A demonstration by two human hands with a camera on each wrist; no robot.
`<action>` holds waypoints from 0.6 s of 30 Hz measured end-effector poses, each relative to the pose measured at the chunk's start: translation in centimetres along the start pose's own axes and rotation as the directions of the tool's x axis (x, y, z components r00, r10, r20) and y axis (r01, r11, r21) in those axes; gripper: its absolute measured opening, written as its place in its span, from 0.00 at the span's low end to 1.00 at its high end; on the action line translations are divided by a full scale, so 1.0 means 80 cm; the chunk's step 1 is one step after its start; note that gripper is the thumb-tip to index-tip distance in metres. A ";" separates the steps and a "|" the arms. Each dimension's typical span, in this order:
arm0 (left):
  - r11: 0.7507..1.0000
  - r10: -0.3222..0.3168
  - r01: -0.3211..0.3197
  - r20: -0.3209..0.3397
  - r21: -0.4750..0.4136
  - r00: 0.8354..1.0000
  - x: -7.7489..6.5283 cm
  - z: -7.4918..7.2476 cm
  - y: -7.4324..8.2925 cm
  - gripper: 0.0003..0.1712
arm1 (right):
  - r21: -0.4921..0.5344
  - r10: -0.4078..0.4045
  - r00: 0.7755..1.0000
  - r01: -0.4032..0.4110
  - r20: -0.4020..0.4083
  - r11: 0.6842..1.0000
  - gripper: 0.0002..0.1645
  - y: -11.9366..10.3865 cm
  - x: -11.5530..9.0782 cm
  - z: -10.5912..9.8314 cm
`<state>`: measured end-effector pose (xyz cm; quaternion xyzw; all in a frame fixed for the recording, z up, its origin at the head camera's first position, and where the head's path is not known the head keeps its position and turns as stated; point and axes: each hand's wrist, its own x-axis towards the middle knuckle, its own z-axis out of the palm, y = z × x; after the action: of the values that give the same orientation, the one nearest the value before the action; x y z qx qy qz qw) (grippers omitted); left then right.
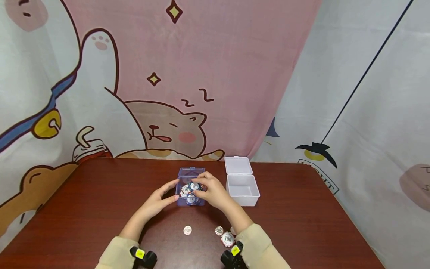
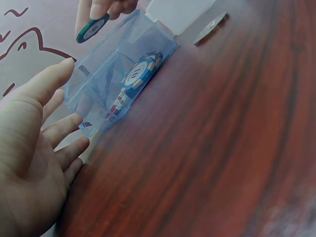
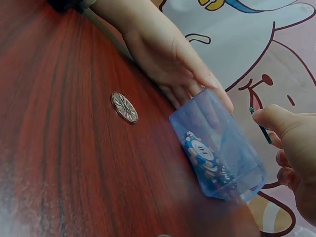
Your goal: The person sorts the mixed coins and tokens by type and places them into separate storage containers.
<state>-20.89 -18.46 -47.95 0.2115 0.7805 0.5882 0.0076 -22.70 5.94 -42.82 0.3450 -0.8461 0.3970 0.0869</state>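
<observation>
A green-edged chip (image 2: 94, 29) is pinched by the right hand (image 1: 214, 190) above the translucent blue box (image 1: 181, 202), in which other chips (image 3: 200, 148) are contained. The box's left side is touched by the left hand (image 1: 157, 200), its fingers extended, ungripping.

Blue box (image 1: 182, 202), see-through, faintly violet from overhead: my landmark. Inside it I make out a blue-edged chip (image 2: 140, 74), cream blocks in the edging, white centre, dark print. Just above its opening, a green-rimmed chip (image 2: 92, 30). Right of it, a white box (image 1: 247, 201), plain. Near side of it: a silvery disc (image 1: 219, 231) rayed with dark lines; a 100 chip (image 1: 228, 239), white, red at the rim. Under it, the tabletop (image 1: 295, 213), red-brown with darker grain. Behind it I log pink cloth (image 1: 242, 56), a tan cartoon animal (image 1: 164, 117) outlined dark brown, yellow-centred stars (image 1: 174, 12).
</observation>
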 end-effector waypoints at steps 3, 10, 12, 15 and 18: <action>1.000 0.007 -0.007 -0.001 0.002 1.000 0.000 0.000 -0.001 0.34 | 0.010 0.034 0.999 -0.034 0.012 0.999 0.23 0.002 0.005 0.004; 1.000 0.005 -0.005 0.002 0.003 1.000 0.001 -0.001 -0.002 0.33 | -0.009 0.076 0.997 -0.076 0.017 0.997 0.22 0.011 0.011 0.013; 1.000 0.005 -0.005 0.001 0.005 1.000 0.001 -0.001 -0.002 0.33 | -0.013 0.072 0.997 -0.072 0.013 0.997 0.22 0.013 0.013 0.015; 1.000 0.006 -0.006 -0.002 0.009 1.000 0.001 -0.001 -0.003 0.33 | -0.044 0.072 0.997 -0.071 0.020 0.996 0.22 0.015 0.015 0.017; 1.000 0.009 -0.009 -0.001 0.021 1.000 0.001 -0.001 -0.002 0.33 | -0.136 0.083 0.996 -0.077 0.044 0.988 0.22 0.014 0.016 0.019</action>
<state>-21.02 -18.52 -48.08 0.2149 0.7856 0.5802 0.0022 -24.20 4.68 -43.94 0.3139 -0.8858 0.3339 0.0731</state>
